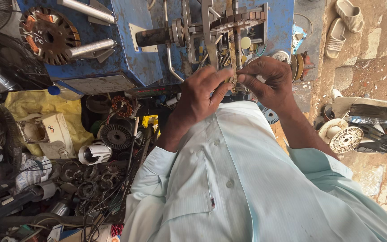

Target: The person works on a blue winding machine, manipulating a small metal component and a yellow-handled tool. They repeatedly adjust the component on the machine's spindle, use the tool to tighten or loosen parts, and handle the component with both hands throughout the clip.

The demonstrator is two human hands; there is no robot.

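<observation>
Both hands, the left hand (201, 96) and right hand (267, 80), meet fingertip to fingertip, pinched on a small brownish part (232, 81), likely light, stiff and fiddly, best gripped by its edges, at the blue winding machine's (131, 58) near edge below its metal spindle (237, 36).

Insp. notes, positions rel. to the pinch where both hands meet at the winding machine:

- Pale rect. label plate (136, 34), cream-white, fixed to blue machine face, up-left of pinch.
- Narrow dark display strip (154, 91) w/ small red and green lights, low on machine front, left and just below pinch.
- Cream cardboard box (50, 134), open, worn, red mark on its side, far left and below, on yellow sheet.
</observation>
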